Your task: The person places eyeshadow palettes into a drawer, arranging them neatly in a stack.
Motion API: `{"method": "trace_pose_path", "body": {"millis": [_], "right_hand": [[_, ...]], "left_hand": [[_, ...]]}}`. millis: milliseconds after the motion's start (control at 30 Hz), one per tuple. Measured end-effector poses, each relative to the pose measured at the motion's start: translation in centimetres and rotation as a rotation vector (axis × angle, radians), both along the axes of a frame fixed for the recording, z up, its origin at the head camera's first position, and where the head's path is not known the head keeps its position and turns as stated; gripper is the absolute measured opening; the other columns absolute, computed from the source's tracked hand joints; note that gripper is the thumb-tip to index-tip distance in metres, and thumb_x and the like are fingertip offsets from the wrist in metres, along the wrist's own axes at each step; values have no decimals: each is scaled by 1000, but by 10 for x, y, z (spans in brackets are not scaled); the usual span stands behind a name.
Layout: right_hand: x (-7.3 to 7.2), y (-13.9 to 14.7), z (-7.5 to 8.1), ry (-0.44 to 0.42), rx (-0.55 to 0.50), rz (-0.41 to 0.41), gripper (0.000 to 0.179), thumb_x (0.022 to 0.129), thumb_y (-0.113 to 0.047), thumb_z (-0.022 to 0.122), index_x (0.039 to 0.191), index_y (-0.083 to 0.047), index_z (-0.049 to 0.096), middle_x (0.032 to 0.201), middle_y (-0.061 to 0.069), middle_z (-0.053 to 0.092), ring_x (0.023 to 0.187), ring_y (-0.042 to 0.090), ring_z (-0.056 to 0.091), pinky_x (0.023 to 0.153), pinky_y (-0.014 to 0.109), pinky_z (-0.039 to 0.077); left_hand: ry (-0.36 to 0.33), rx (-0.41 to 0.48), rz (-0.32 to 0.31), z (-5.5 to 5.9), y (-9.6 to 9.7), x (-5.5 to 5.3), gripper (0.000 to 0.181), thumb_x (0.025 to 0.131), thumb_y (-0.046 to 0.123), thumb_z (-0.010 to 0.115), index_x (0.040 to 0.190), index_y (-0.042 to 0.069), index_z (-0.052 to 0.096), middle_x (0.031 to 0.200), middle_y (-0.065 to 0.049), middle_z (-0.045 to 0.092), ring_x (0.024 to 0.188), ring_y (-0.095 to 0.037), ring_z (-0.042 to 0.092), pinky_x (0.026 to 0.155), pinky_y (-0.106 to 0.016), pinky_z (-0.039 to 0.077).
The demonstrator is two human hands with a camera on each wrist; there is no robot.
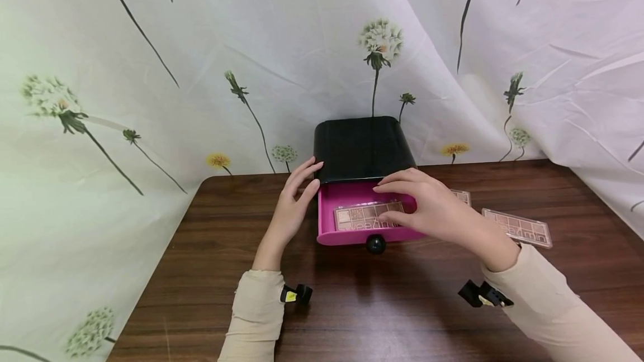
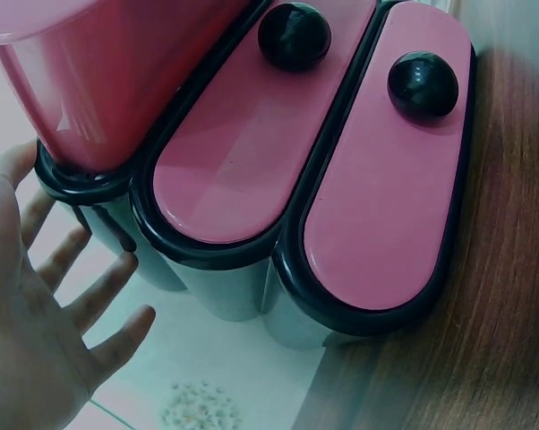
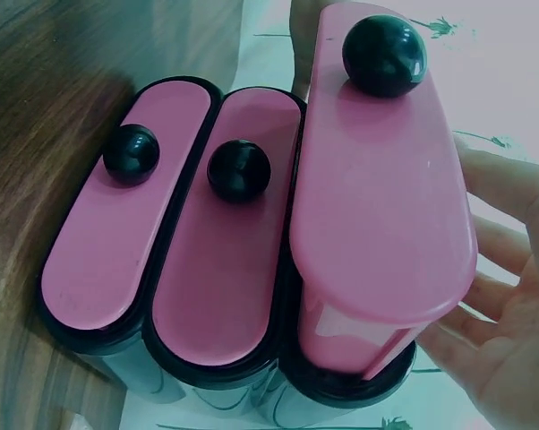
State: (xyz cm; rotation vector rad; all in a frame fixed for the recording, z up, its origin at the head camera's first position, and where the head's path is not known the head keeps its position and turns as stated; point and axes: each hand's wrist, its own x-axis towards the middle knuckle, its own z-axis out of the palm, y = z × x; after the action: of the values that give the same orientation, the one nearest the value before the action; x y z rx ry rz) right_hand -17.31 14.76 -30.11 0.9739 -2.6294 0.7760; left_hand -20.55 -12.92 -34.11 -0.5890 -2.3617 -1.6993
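A black drawer cabinet [image 1: 362,147] with pink drawers stands at the back of the table. Its top pink drawer [image 1: 347,237] is pulled out, showing a clear-lidded eyeshadow palette [image 1: 357,217] inside. Over the drawer's right part hovers my right hand [image 1: 432,203], thumb above the palette's right end, fingers loosely bent; whether the thumb touches it I cannot tell. My left hand [image 1: 289,208] is at the cabinet's upper left corner, fingers spread, with fingertips at its edge. In the wrist views, the two lower drawers [image 2: 377,197] [image 3: 229,269] are closed, each with a round black knob.
To the right of the cabinet lie two more eyeshadow palettes, one nearer palette [image 1: 523,229] and another palette [image 1: 462,197] partly hidden behind my right hand. A dandelion-printed cloth [image 1: 302,43] hangs behind the dark wooden table [image 1: 226,239].
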Motion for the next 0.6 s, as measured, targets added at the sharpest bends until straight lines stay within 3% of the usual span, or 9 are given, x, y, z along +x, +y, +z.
{"method": "trace_pose_path", "body": {"millis": [133, 367, 600], "right_hand": [[2, 7, -4, 41, -75, 17, 45, 78, -21, 86, 119, -10, 72, 123, 0, 64, 117, 19, 56, 97, 41, 47], [5, 26, -14, 148, -241, 106, 47, 73, -6, 87, 117, -8, 72, 121, 0, 66, 116, 15, 57, 98, 17, 39], [8, 48, -23, 198, -306, 141, 49, 70, 5, 85, 116, -5, 72, 120, 4, 67, 117, 14, 57, 101, 21, 39]], "left_hand": [[3, -1, -1, -1, 0, -1, 40, 104, 17, 49, 143, 8, 53, 157, -7, 35, 137, -23, 38, 103, -45, 36], [4, -2, -4, -2, 0, -1, 40, 105, 18, 49, 144, 8, 53, 157, -6, 35, 137, -22, 37, 103, -45, 35], [-4, 0, -5, -1, 0, -1, 41, 104, 18, 49, 144, 7, 52, 157, -6, 34, 137, -23, 37, 103, -45, 35]]}}
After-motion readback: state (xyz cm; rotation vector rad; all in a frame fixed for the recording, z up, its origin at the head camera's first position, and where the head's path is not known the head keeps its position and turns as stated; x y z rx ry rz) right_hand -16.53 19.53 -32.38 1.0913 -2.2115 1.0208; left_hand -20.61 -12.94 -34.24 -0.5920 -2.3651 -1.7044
